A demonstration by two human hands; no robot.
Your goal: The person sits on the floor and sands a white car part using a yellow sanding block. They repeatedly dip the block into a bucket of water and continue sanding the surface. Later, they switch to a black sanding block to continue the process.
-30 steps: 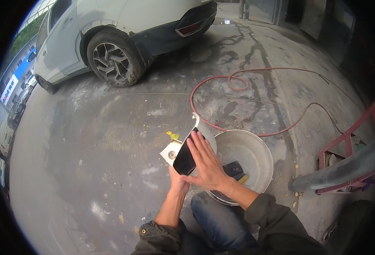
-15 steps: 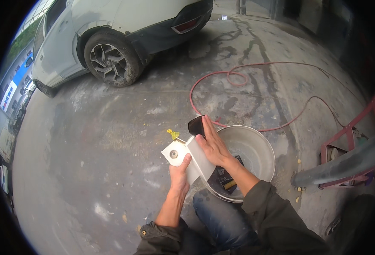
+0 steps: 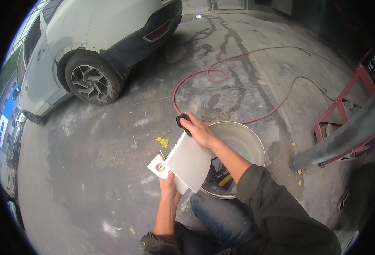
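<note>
My left hand [image 3: 168,189] grips a white, bent plastic panel [image 3: 189,159] from below, its thumb on a small flange with a round hole. The panel is tilted, with its broad smooth face toward me. At the panel's far upper corner, my right hand [image 3: 201,132] is closed around a black pad [image 3: 181,120]; it looks like a sanding pad, though the fingers hide part of it. Under my right forearm stands a round, pale basin [image 3: 262,148]. Inside it lie dark flat items [image 3: 215,170] and a yellow cylindrical piece [image 3: 225,180].
A pale car [image 3: 89,80] stands at the far left. A red hose [image 3: 176,91] curls over the stained floor beyond the basin. To the right are a grey pipe [image 3: 323,146] and a red metal frame [image 3: 345,95]. Yellow scrap [image 3: 163,142] lies beyond the panel.
My right hand has gone from lying flat with straight fingers to curling around the pad at the panel's far corner. The panel's broad face has turned more toward me. The view has shifted.
</note>
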